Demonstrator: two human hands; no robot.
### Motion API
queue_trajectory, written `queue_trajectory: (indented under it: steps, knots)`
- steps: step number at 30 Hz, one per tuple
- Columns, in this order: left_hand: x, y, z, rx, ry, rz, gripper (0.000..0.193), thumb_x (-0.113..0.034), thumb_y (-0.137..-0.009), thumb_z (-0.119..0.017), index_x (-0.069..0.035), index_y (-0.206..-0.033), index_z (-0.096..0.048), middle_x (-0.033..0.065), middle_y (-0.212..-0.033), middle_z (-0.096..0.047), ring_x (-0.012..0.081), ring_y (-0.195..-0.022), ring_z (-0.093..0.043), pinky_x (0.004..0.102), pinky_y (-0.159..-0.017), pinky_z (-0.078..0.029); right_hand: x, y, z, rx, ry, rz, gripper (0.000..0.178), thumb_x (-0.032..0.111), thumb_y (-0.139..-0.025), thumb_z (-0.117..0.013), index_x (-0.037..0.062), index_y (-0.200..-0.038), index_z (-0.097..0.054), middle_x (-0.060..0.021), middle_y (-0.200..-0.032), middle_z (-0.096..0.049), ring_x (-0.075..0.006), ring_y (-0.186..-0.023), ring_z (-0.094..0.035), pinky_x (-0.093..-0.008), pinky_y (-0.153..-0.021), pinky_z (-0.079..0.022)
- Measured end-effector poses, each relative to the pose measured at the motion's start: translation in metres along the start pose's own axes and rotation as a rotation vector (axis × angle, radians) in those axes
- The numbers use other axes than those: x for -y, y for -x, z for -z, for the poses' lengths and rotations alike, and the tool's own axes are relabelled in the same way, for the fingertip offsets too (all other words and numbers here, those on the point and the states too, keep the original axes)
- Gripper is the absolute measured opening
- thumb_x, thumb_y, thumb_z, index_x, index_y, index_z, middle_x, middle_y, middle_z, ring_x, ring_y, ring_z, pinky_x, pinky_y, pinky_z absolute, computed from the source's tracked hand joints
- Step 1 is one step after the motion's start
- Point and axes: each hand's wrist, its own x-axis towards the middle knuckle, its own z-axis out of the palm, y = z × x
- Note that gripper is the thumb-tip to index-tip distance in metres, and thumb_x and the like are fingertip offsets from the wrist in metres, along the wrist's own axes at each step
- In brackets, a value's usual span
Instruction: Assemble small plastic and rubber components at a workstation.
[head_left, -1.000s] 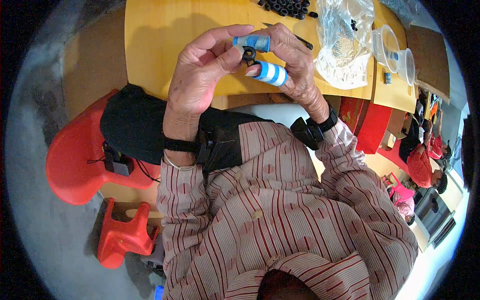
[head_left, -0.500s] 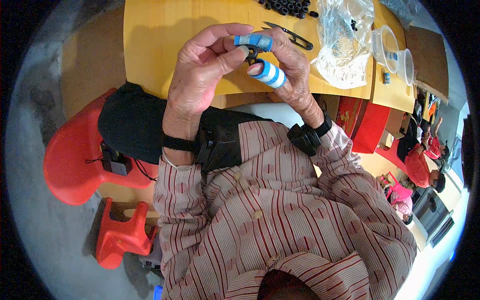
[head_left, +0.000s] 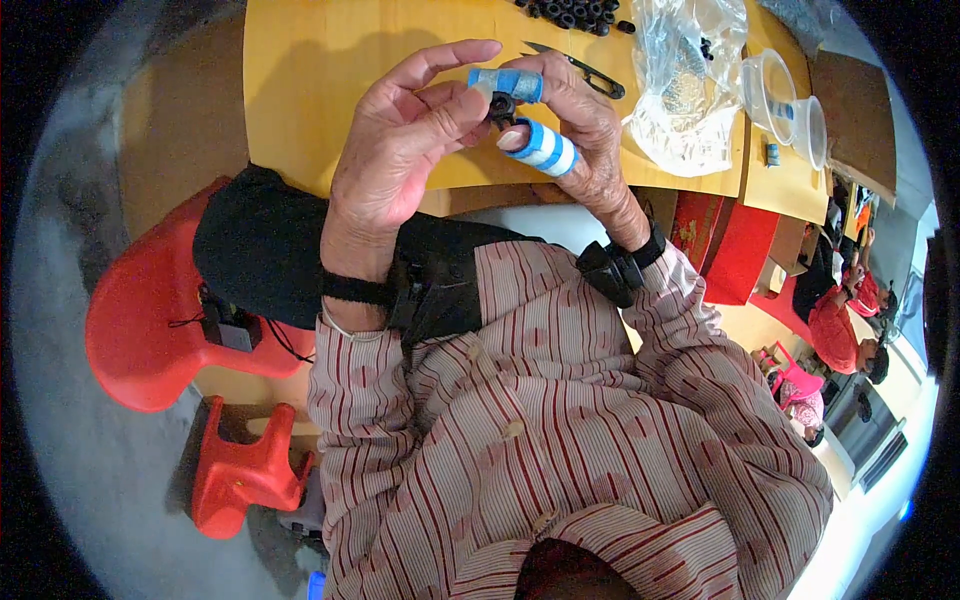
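Note:
Between my two hands, above the near edge of the table, is a small black ring-shaped part [head_left: 502, 106]. My left hand [head_left: 400, 135] pinches it from the left with thumb and curled fingers. My right hand [head_left: 580, 120] grips it from the other side; blue-and-white tape wraps its thumb and index finger. The fingertips partly cover the part, so its far side is hidden. Just beyond my right hand a pair of black thread snips [head_left: 590, 76] lies on the wooden table [head_left: 330, 100].
Several black ring parts [head_left: 568, 14] are piled at the table's far edge. A clear plastic bag [head_left: 685, 120] lies right of the snips, beside clear plastic tubs [head_left: 770, 90] and a small blue roll [head_left: 772, 155]. Red stools [head_left: 140, 310] stand at left. Other people sit far right.
The black part has turned slightly between my fingers, its round opening now facing up more. Both hands stay in nearly the same place.

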Motion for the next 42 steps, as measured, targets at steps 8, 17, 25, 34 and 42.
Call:
queue_trajectory:
  steps: [8,17,25,34,42]
  knots:
    - [0.005,-0.002,0.003,0.033,-0.100,-0.023,0.035,-0.003,-0.082,-0.062,-0.001,-0.116,-0.052,0.0076,-0.094,-0.063,0.0106,-0.080,-0.060,0.0232,-0.072,-0.048,-0.005,0.001,0.001,0.022,0.101,0.040,0.042,0.026,-0.069,-0.073,0.0000,-0.099,-0.061,-0.0117,-0.097,-0.058,-0.0241,-0.088,-0.054,-0.0329,-0.081,-0.042]
    - [0.004,-0.001,0.000,-0.019,-0.308,0.029,0.035,-0.004,-0.085,-0.057,0.000,-0.118,-0.048,0.0086,-0.102,-0.058,0.0124,-0.088,-0.057,0.0269,-0.080,-0.049,-0.012,0.003,0.001,0.040,0.236,0.059,0.039,0.027,-0.067,-0.073,0.0017,-0.095,-0.062,-0.0112,-0.089,-0.058,-0.0267,-0.083,-0.054,-0.0346,-0.074,-0.044]
    - [0.009,-0.002,-0.001,-0.084,-0.256,0.036,0.031,-0.001,-0.084,-0.057,0.003,-0.112,-0.048,0.0088,-0.084,-0.060,0.0118,-0.073,-0.059,0.0222,-0.069,-0.049,-0.012,0.004,-0.002,0.018,0.273,0.100,0.038,0.028,-0.065,-0.073,0.0018,-0.089,-0.060,-0.0110,-0.084,-0.057,-0.0291,-0.079,-0.054,-0.0363,-0.070,-0.045]
    - [0.015,-0.003,0.003,-0.111,-0.323,0.060,0.030,-0.002,-0.082,-0.058,0.005,-0.110,-0.048,0.0084,-0.083,-0.059,0.0127,-0.069,-0.058,0.0240,-0.064,-0.048,-0.008,0.002,0.009,0.163,0.380,0.161,0.040,0.018,-0.061,-0.073,0.0020,-0.094,-0.057,-0.0121,-0.088,-0.057,-0.0327,-0.082,-0.054,-0.0400,-0.072,-0.046]
    - [0.022,-0.005,0.008,-0.160,-0.380,0.011,0.029,-0.004,-0.081,-0.060,0.004,-0.108,-0.050,0.0079,-0.080,-0.060,0.0122,-0.067,-0.056,0.0241,-0.062,-0.047,0.001,0.001,0.009,0.223,0.428,0.035,0.039,0.014,-0.059,-0.072,0.0032,-0.093,-0.057,-0.0123,-0.087,-0.057,-0.0329,-0.083,-0.055,-0.0397,-0.073,-0.047]
